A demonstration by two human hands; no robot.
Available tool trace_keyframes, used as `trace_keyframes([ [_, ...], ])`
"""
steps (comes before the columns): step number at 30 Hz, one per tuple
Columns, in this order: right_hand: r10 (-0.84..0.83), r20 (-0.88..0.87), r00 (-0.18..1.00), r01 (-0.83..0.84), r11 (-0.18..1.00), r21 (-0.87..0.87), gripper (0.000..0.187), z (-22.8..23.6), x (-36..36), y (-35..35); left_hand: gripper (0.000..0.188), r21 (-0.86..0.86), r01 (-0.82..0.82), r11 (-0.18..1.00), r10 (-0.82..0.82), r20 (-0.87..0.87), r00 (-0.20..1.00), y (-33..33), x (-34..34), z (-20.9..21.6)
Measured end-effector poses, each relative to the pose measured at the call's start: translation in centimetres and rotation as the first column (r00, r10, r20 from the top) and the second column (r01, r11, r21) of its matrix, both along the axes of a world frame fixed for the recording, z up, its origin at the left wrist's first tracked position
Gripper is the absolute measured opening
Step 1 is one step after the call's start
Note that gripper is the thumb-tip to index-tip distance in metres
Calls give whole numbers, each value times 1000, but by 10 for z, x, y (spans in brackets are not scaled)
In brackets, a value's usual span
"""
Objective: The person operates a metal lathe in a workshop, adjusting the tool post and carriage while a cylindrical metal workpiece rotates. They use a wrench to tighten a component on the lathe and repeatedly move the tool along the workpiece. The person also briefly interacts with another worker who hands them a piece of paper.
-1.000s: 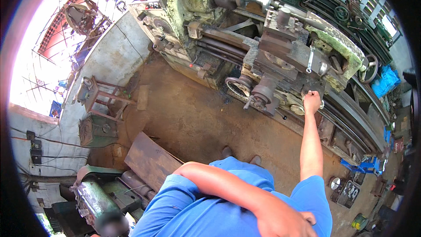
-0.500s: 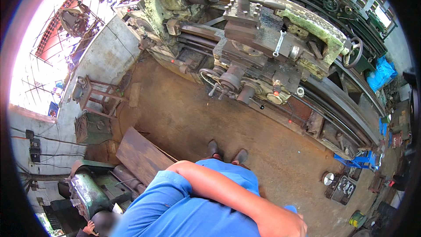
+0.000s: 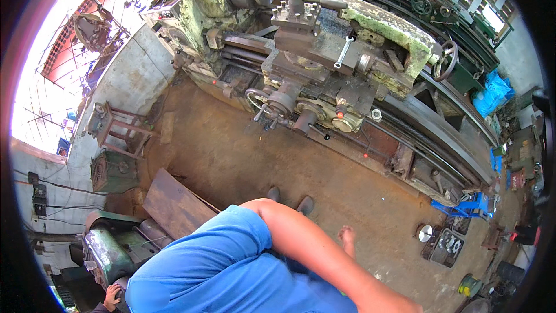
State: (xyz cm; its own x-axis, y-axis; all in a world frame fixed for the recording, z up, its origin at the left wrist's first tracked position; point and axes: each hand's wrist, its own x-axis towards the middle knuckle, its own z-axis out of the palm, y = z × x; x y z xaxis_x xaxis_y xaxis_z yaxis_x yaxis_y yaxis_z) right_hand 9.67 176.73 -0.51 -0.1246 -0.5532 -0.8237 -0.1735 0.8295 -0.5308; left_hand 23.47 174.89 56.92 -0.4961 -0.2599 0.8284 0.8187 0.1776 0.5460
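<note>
My left arm (image 3: 324, 249), in a blue sleeve, bends across my body. Its forearm runs to the lower right and leaves the picture at the bottom edge, so my left hand is out of sight. Past that forearm, my right hand (image 3: 347, 234) hangs low over the brown floor. Its fingers look loosely bent and a little apart, and nothing shows in them. Neither arm touches the large worn lathe (image 3: 310, 58) in front of me. A combination wrench (image 3: 344, 52) lies on the lathe's carriage.
Left stand a small metal stand (image 3: 124, 130) and a green machine (image 3: 113, 249) beside a brown board (image 3: 174, 197). Another person's hand (image 3: 112, 297) shows at lower left. At right are a tray of parts (image 3: 447, 248) and a blue rack (image 3: 463, 206). My shoes (image 3: 305, 204) are on the floor.
The lathe and room have shifted left in view. My left forearm reaches farther lower right, taking its hand out of the picture. My right hand has come into sight beyond it.
</note>
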Motion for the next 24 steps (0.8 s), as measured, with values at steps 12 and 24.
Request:
trace_keyframes([
  [12, 301, -130, 945, -287, 951, 116, 16, -15, 23, -29, 24, 266, -383, 885, 346, 175, 922, 16, 44, -18],
  [24, 383, -101, 918, -381, 924, 45, 17, -4, 105, -25, 32, -368, -732, 573, 14, 898, -440, 48, 353, -348],
])
